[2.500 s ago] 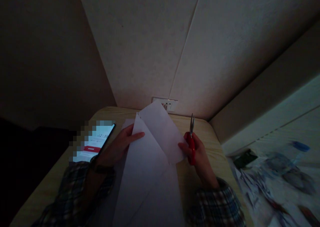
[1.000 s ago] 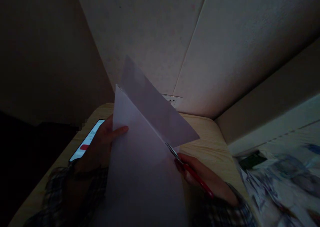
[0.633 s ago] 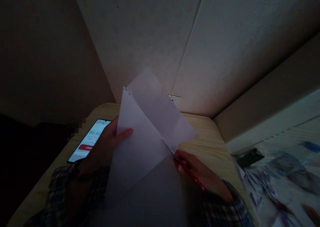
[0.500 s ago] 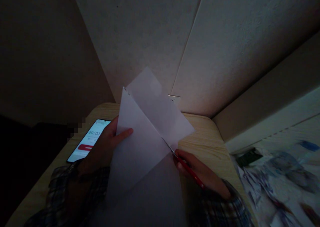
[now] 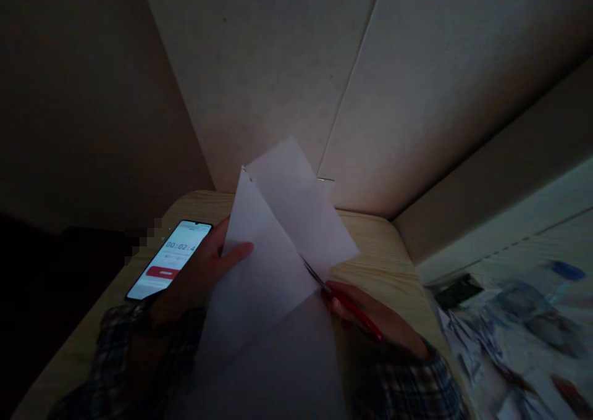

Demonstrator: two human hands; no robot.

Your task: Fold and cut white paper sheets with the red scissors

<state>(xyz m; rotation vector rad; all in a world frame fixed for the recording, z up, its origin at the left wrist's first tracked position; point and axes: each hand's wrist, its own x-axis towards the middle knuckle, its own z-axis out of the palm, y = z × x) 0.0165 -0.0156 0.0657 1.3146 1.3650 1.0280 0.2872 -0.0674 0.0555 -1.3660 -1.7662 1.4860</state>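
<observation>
A large sheet of white paper (image 5: 269, 265) is held up in front of me, with a folded flap (image 5: 301, 204) spreading to the upper right. My left hand (image 5: 222, 253) grips its left edge, thumb on the near face and fingers behind, out of sight. In my right hand (image 5: 365, 312) are red-handled scissors (image 5: 354, 312), seen nearly edge-on. Their slim metal blades lie at the slanting edge between the flap and the nearer layer. A small ragged notch shows at the paper's top left corner.
A lit phone (image 5: 162, 272) showing a running timer lies on the wooden table (image 5: 380, 241), left of the paper and partly behind my left hand. A wall (image 5: 264, 74) rises behind the table. Crumpled paper and plastic (image 5: 519, 333) lie to the right, beyond the table edge.
The top of the paper and my left hand have shifted slightly right. The scissor blades look a little more parted, and the handle has moved slightly down and right.
</observation>
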